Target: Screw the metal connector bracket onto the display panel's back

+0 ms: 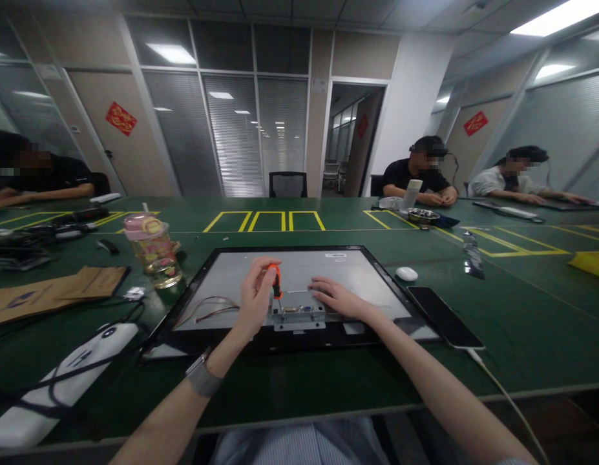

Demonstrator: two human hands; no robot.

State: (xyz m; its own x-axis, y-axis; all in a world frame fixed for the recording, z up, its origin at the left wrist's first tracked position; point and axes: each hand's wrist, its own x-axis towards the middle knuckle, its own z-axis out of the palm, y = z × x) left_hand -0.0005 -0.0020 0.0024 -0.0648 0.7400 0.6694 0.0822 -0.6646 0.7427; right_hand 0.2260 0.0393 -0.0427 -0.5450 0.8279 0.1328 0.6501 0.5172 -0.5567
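My left hand [256, 290] is closed around an orange and black screwdriver [276, 281], held nearly upright. Its tip points down at the left end of a metal bracket [299, 319] with several connector ports. The bracket sits on the back of a flat display panel [231, 265] with a black frame, lying on the table. My right hand [336, 296] rests with fingers stretched out on the panel, just beyond the bracket's right side. Thin coloured wires [207, 306] run across the panel left of my left hand.
A phone [444, 316] with a cable and a white case [406, 274] lie at right. On the left are a cup [156, 252], a brown paper bag [61, 290] and a white device [66, 381] with black cord. Several people [418, 174] sit across the green table [522, 310].
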